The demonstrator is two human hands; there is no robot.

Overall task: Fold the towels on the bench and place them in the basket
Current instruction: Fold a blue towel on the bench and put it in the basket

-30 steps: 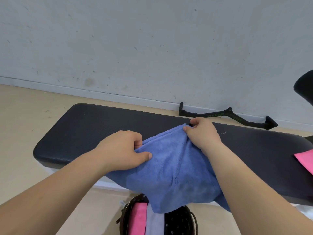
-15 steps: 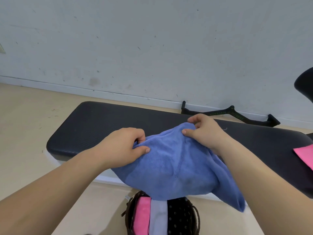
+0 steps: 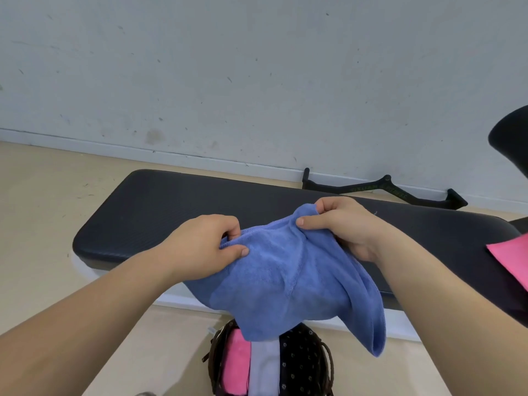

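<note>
**Bench inspection: blue towel held up**

Black bench (image 3: 160, 212) stands against a scuffed wall. Left hand (image 3: 200, 247) and right hand (image 3: 343, 224) each pinch the blue towel (image 3: 285, 281) by its top edge. Towel hangs over the basket (image 3: 314, 364) at 6 o'clock. Pink towel (image 3: 511, 258) lies at 3 o'clock.

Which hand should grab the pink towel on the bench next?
Probably the right hand. The pink towel lies at the bench's right end, on that hand's side. Both hands now hold the blue towel, so that goes first.
</note>
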